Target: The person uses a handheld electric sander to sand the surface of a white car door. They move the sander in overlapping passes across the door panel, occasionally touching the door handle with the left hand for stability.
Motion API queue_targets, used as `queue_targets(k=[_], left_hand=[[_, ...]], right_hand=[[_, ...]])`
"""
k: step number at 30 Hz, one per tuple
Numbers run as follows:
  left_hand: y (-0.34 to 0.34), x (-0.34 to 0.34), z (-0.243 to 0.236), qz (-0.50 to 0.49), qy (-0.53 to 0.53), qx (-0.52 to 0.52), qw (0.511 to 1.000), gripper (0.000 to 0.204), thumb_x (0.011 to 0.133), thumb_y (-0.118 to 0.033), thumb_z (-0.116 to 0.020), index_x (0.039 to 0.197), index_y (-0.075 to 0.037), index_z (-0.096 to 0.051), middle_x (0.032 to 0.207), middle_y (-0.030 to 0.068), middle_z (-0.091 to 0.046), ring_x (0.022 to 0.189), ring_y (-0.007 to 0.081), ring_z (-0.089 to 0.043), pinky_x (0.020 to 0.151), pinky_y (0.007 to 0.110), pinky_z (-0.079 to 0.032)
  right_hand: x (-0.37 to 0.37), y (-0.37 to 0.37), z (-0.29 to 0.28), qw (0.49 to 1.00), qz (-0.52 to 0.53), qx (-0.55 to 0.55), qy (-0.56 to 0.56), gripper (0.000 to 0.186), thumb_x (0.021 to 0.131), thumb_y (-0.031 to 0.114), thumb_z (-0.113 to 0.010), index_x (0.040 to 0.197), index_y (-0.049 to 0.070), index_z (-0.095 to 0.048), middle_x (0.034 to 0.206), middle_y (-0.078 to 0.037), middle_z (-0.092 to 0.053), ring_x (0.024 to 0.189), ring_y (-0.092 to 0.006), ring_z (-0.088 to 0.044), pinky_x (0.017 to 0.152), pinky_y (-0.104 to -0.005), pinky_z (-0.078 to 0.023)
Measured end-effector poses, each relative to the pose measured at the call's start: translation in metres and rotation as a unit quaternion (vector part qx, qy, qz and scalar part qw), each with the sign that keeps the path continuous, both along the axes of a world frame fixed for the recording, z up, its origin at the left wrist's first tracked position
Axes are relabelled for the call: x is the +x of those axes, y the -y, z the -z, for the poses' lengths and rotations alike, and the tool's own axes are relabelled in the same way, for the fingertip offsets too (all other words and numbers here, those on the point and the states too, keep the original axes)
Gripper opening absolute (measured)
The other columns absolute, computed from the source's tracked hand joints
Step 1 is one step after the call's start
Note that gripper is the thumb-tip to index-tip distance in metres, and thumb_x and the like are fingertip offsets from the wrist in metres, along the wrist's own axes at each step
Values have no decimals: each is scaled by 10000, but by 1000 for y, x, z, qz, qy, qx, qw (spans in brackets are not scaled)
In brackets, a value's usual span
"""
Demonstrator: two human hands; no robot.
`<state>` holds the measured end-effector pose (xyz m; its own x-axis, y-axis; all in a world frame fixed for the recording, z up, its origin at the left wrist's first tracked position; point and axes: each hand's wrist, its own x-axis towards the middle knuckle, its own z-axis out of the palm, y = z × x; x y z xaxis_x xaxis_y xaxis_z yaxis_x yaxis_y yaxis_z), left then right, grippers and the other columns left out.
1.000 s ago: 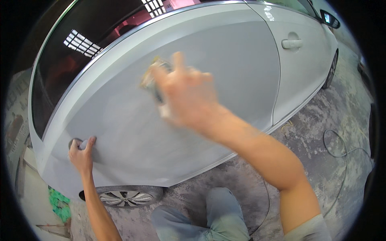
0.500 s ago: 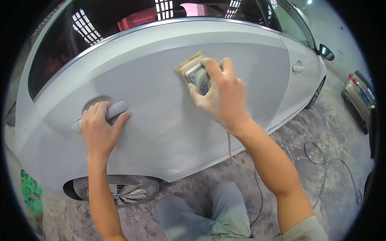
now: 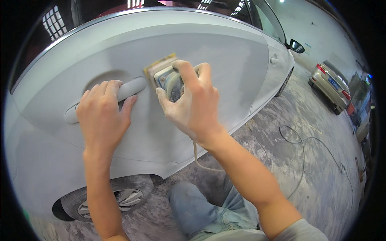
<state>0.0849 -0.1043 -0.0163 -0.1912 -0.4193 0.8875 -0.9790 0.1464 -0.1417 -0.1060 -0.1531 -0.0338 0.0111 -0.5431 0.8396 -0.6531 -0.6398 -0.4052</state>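
Observation:
My right hand (image 3: 197,98) grips an electric sander (image 3: 173,83) from above, fingers wrapped round its body. The sander's pad, with a yellow-edged abrasive sheet (image 3: 160,64), lies against the grey, dull-coated rear door (image 3: 231,76) of a white car. Just left of the pad is the door handle (image 3: 136,85), coated in the same grey. My left hand (image 3: 102,112) is closed over that handle, its thumb below the bar; the fingertips are hidden behind it. Pale dust coats the fingers of both hands. A beige cord (image 3: 196,154) hangs from beneath my right wrist.
Below the door is the rear wheel (image 3: 128,197), close to my knees (image 3: 197,205). A dark cable (image 3: 303,152) loops over the stained concrete floor at right. The side mirror (image 3: 296,46) juts out farther along the car. A beige car (image 3: 331,84) stands beyond.
My right hand has brought the sander leftward across the door, much closer to the handle. My left hand stays on the handle. The view has shifted, showing more of the beige car.

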Motion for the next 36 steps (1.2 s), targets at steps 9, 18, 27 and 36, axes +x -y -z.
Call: queue_targets(k=[9,18,27,36], left_hand=[[3,2,1,7,-1,6,1000,368,745,-217,-889,1022,-51,-714,910,65,-697,844,276,-647,751,406,-475],[2,2,2,-2,-8,23,1000,387,797,-257,-864,1089,-46,-722,958,119,-718,875,334,-655,795,432,-494],[1,2,1,-4,-3,22,1000,384,766,-225,-884,1063,-44,-720,927,76,-707,854,285,-650,770,405,-475],[3,1,4,-8,4,-1,1000,392,738,-212,-899,1046,-47,-721,916,60,-702,849,268,-650,766,391,-469]], right_hand=[[12,-4,3,997,63,17,44,525,781,197,-868,1235,116,-616,1027,-170,-555,771,-360,-679,687,-459,-570],[19,-3,3,997,30,-11,74,501,768,180,-872,1196,109,-622,1035,-176,-552,748,-370,-672,657,-457,-568],[19,-17,39,997,38,42,59,548,750,184,-882,1219,117,-606,1045,-165,-540,751,-365,-673,634,-463,-562],[14,9,-5,996,51,-36,62,505,764,237,-862,1199,104,-642,1033,-186,-589,788,-407,-682,715,-492,-576]])
